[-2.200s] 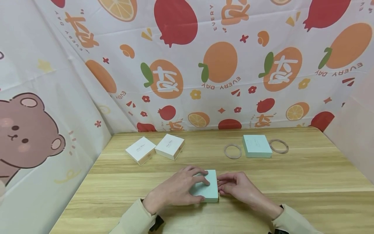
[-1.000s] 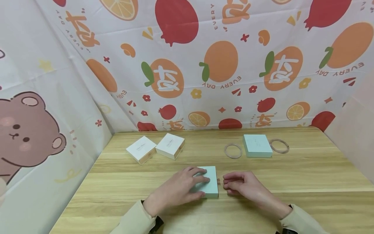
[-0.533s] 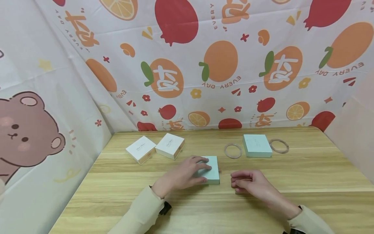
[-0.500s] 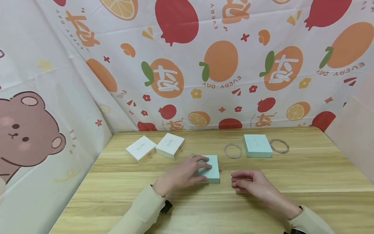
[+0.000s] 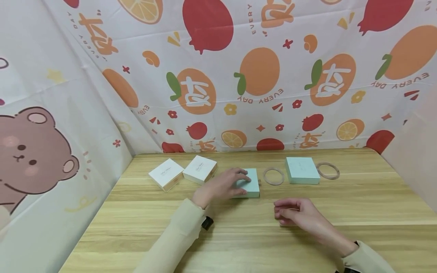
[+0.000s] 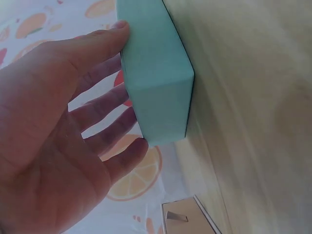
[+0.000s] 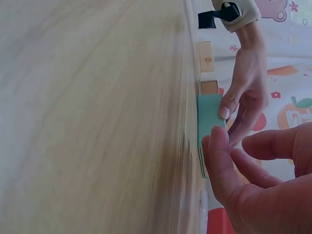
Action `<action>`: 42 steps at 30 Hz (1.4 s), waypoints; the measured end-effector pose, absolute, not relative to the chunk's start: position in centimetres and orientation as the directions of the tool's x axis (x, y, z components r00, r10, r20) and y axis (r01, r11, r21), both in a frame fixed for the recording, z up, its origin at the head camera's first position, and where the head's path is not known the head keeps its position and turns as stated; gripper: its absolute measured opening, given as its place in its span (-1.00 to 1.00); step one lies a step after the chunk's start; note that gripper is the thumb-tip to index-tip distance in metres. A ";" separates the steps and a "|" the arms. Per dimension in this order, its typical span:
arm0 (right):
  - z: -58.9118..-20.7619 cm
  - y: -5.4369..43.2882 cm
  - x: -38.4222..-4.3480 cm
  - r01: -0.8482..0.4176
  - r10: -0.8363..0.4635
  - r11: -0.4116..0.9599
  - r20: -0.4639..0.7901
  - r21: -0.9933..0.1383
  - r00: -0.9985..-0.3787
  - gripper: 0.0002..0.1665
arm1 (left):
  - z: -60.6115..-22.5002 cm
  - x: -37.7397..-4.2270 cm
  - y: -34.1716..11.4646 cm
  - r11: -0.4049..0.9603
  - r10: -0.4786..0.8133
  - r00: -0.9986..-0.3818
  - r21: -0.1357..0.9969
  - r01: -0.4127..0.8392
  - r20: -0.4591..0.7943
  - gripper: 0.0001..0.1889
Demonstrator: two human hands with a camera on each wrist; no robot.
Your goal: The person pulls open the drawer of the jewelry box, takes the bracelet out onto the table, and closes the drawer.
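My left hand [image 5: 223, 184] rests on a mint-green box [image 5: 253, 186], its fingers spread across the lid and the thumb at the near edge. A small brown tab shows at the box's right side. In the left wrist view, the thumb and fingertips touch the upper face of the same box [image 6: 158, 53], which lies flat on the table. To the right and nearer the body, my right hand [image 5: 304, 214] hovers low over the wood, fingers loosely bent and holding nothing. The right wrist view shows that hand [image 7: 263, 195] apart from the box [image 7: 208, 114].
Two white boxes [image 5: 166, 173] [image 5: 200, 168] sit at the back left of the wooden table [image 5: 239, 246]. A second mint-green box [image 5: 302, 170] stands at the back right, between two bangles [image 5: 273, 184] [image 5: 328, 178]. A fruit-print cloth [image 5: 225, 87] hangs behind.
The mint-green box under my left hand has slid away from the body, toward the back row. My right hand has come off the box's right side and drawn back to the right.
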State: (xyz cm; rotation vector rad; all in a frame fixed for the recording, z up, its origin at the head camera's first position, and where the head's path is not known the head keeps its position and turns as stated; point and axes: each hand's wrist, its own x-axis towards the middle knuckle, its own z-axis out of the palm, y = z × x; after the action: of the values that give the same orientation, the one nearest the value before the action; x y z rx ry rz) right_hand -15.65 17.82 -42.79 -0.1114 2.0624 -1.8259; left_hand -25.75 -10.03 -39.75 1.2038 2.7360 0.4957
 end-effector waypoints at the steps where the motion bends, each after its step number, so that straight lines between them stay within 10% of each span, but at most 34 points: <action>1: -42.8 17.9 -15.7 0.189 -0.306 0.152 -0.228 -0.970 -0.924 -0.54 | -39.7 -26.0 -9.9 0.629 0.735 -0.677 0.340 0.699 0.033 -0.57; 42: -43.0 18.6 -15.7 0.184 -0.313 0.151 -0.224 -0.971 -0.923 -0.53 | -39.4 -27.8 -9.0 0.670 0.674 -0.738 0.388 0.633 0.039 -0.45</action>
State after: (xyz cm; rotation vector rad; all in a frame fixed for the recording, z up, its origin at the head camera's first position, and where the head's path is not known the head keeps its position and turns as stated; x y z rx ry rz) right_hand -15.68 18.58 -42.98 -0.1238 2.0621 -1.8251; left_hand -27.83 -9.00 -39.42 1.0884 2.7716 0.5815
